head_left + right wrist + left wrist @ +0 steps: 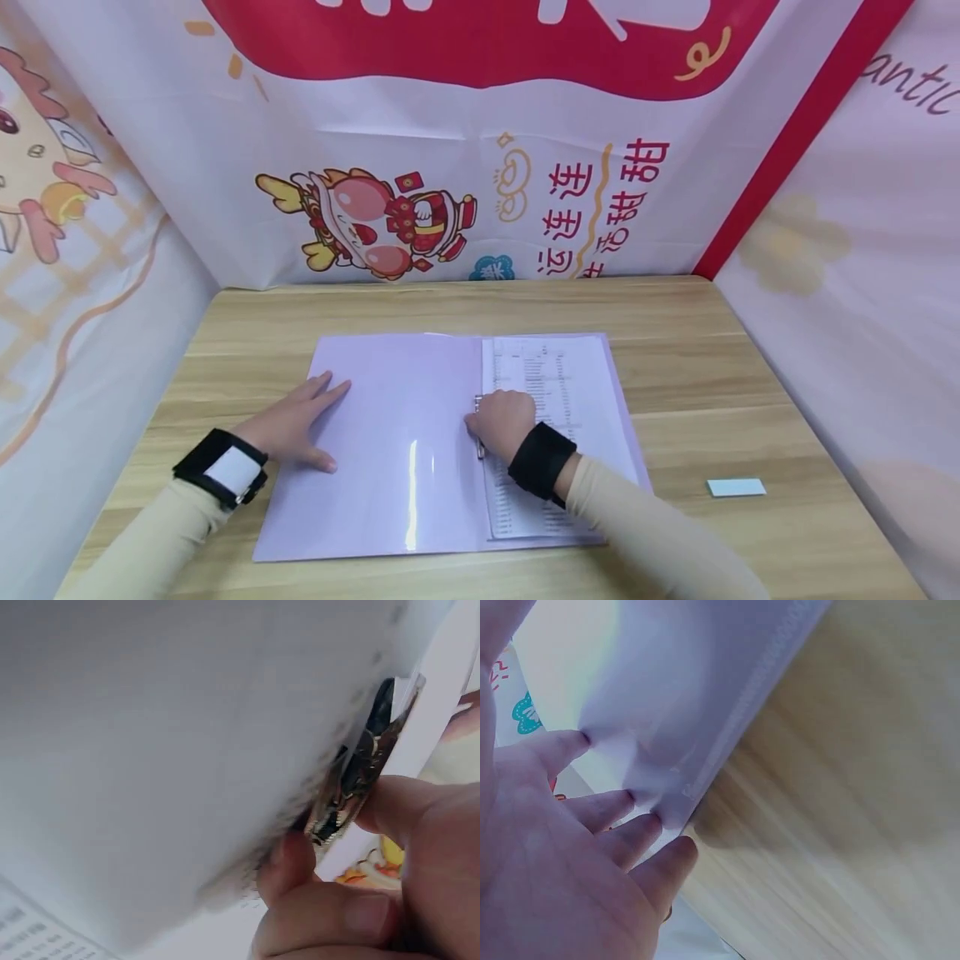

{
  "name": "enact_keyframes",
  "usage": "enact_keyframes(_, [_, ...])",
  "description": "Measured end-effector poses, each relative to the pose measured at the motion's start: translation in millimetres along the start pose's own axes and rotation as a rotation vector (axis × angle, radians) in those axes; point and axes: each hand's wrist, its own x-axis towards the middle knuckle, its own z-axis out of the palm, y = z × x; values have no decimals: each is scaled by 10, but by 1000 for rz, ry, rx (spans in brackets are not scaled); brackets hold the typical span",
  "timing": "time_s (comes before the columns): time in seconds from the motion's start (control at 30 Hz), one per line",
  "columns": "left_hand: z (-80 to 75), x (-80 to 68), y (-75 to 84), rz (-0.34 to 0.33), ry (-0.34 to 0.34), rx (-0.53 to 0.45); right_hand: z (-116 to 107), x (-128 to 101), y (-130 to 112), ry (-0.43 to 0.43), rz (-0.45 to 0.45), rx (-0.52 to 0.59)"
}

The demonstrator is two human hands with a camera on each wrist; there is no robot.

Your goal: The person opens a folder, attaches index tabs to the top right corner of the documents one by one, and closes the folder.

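Item, nearest: two cream sleeves entering from the 6 o'clock edge, each wrist bound with a black strap. Left hand (296, 421): flat, fingers straight and spread, palm down on the left leaf of the folder at about 9 o'clock of its centre; the left wrist view shows the fingertips (581, 739) pressing the lilac plastic close to its edge, with bare wood beside it. Right hand (504, 421): fingers curled, knuckles up, at the folder's spine; the right wrist view shows thumb and fingers pinching the metal clip (360, 776), a shiny bar lying along the spine, blurred at close range. Lilac folder (397, 433): lying open and flat at the middle of the bench, left leaf blank and glossy, right leaf carrying a printed sheet (551, 375) of small lines of text, too fine to read, lying just right of the clip. Small pale blue card (736, 487): flat on the wood at 3 o'clock of the folder, well apart from it. Bench (675, 333): light wood grain, bearing all of the above. Farthest: a white and red printed banner (465, 167) at 12 o'clock, with a cartoon figure and red characters, and similar sheets closing in the left and right sides.
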Motion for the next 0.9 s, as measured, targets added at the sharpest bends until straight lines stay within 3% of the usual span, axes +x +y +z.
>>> enact_keyframes(0.13, [23, -94, 6, 23, 24, 1, 1, -36, -36, 100, 32, 3])
enact_keyframes(0.27, [48, -111, 14, 25, 20, 5, 8, -35, -12, 159, 37, 130])
enact_keyframes(0.4, [39, -120, 18, 16, 20, 6, 23, -26, 17, 111, 14, 259])
enact_keyframes(0.53, [18, -128, 37, 23, 24, 4, 95, 2, 66, 32, 58, 330])
enact_keyframes(0.73, [-5, -149, 58, 19, 18, -6, 125, 5, 95, -35, 73, 297])
enact_keyframes(0.9, [16, -148, 26, 18, 22, 10, 115, -31, 65, -16, 18, 199])
